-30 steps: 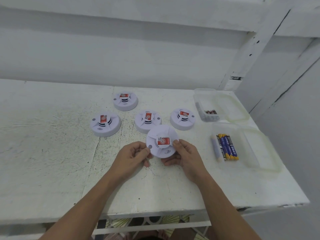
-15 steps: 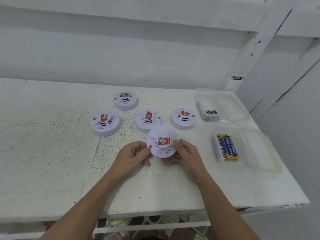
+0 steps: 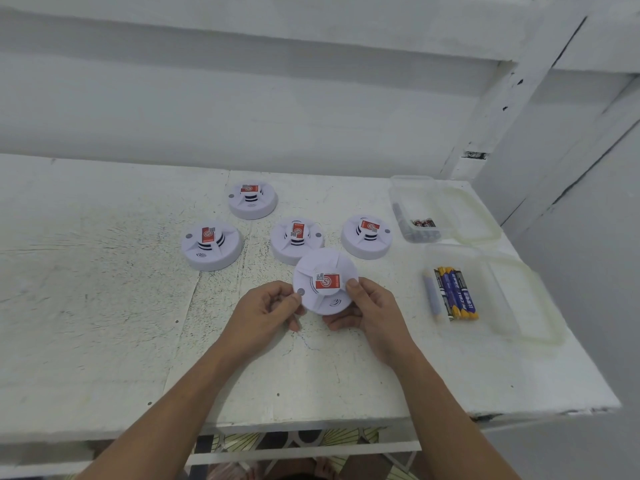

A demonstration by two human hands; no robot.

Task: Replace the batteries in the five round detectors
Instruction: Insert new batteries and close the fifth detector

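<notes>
1. white table (image 3: 104,341): the held detector (image 3: 325,282) is over its middle, tilted.
2. clear tub (image 3: 505,306), right of the held detector, holds blue batteries (image 3: 457,292).
3. left hand (image 3: 266,313) and right hand (image 3: 374,313), fingers curled, grip the held detector's opposite rims.
4. four other detectors (image 3: 211,244) lie just behind the held detector.

On my feed both arms come in bare: the left forearm (image 3: 173,403) and right forearm (image 3: 446,410) are uncovered from the bottom edge up to the wrists. The left hand (image 3: 266,311) and right hand (image 3: 374,313) are bare as well. Whatever I wear higher up lies outside my view.
</notes>
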